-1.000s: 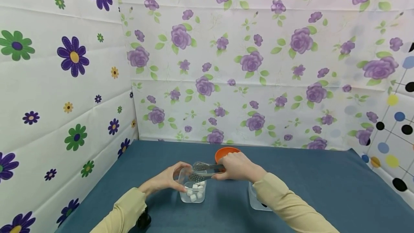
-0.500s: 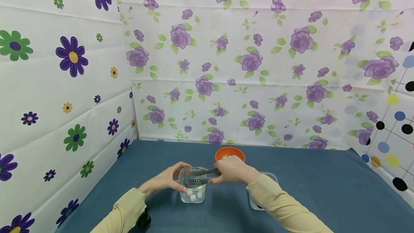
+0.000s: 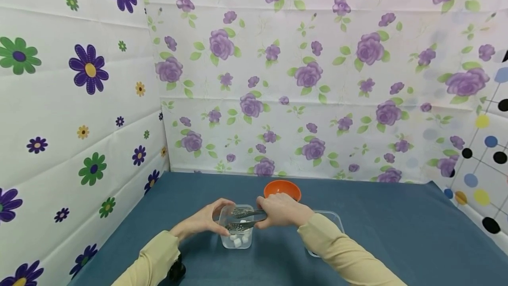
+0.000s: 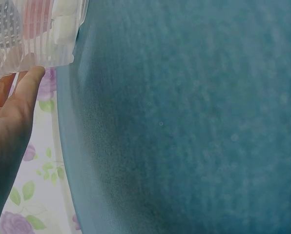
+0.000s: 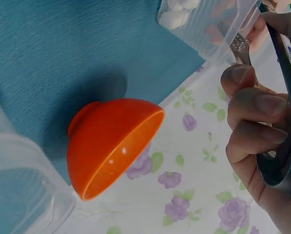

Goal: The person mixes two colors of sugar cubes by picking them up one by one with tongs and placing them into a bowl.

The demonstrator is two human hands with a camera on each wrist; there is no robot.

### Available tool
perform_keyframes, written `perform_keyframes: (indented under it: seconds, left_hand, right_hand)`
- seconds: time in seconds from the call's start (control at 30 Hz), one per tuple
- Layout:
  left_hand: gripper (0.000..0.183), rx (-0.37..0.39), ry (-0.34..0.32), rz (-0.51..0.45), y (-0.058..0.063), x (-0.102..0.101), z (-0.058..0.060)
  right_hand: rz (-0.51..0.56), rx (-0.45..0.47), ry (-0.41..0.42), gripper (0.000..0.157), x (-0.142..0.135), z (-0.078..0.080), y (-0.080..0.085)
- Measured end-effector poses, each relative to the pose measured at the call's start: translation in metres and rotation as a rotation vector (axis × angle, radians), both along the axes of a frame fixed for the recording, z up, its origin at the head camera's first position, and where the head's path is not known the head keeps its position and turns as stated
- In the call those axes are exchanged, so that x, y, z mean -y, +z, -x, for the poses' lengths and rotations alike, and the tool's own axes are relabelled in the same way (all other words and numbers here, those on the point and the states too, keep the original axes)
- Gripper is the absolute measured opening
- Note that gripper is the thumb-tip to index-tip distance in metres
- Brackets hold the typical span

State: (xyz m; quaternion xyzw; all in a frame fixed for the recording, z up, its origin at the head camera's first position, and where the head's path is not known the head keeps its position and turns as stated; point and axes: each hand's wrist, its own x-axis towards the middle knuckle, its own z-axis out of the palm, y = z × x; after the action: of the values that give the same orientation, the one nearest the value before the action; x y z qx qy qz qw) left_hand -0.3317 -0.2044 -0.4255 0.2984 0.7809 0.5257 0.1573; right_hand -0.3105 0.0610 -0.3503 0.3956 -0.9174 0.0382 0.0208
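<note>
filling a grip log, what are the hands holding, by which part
Right hand: tongs, by the handles. Left hand: clear container of white cubes, by its left side.

Cubes (image 3: 237, 242) lie in the tub (image 3: 225, 242) left of the bowl (image 3: 282, 186).

Blue cloth (image 3: 274, 255) lies open between left tub (image 3: 223, 241) and right tub (image 5: 33, 180). An orange bowl (image 5: 109, 136) blocks passage beyond the right hand (image 3: 282, 209).
</note>
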Motion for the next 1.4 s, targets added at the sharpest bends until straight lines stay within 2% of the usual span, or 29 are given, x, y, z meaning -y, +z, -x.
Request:
perform_keyframes:
  seconds: [0.33, 0.47, 0.8, 1.03, 1.13, 1.3, 1.4]
  left_hand:
    - [0.068, -0.002, -0.018, -0.017, 0.000, 0.001, 0.001]
    - [0.067, -0.003, -0.020, -0.019, 0.000, 0.001, 0.000]
    - [0.067, 0.002, -0.029, -0.025, -0.001, 0.001, 0.001]
    - [0.067, 0.008, -0.048, -0.029, 0.000, 0.001, 0.001]
    - [0.067, 0.015, -0.046, -0.023, 0.000, 0.001, 0.001]
    - [0.067, 0.030, -0.031, -0.019, 0.000, 0.001, 0.001]
    - [0.067, 0.029, -0.031, -0.022, 0.000, 0.000, 0.001]
  right_hand:
    - [-0.035, 0.017, 0.021, 0.028, 0.004, -0.002, 0.001]
    - [-0.036, -0.016, 0.041, 0.027, 0.006, -0.003, 0.002]
    - [-0.041, -0.173, 0.053, 0.029, 0.014, -0.001, -0.002]
    - [-0.145, -0.434, 0.077, 0.037, 0.022, -0.004, -0.004]
    - [-0.197, -0.513, 0.072, 0.042, 0.026, -0.006, -0.005]
    - [-0.221, -0.585, 0.070, 0.045, 0.030, -0.009, -0.006]
    - [-0.236, -0.580, 0.070, 0.044, 0.031, -0.010, -0.007]
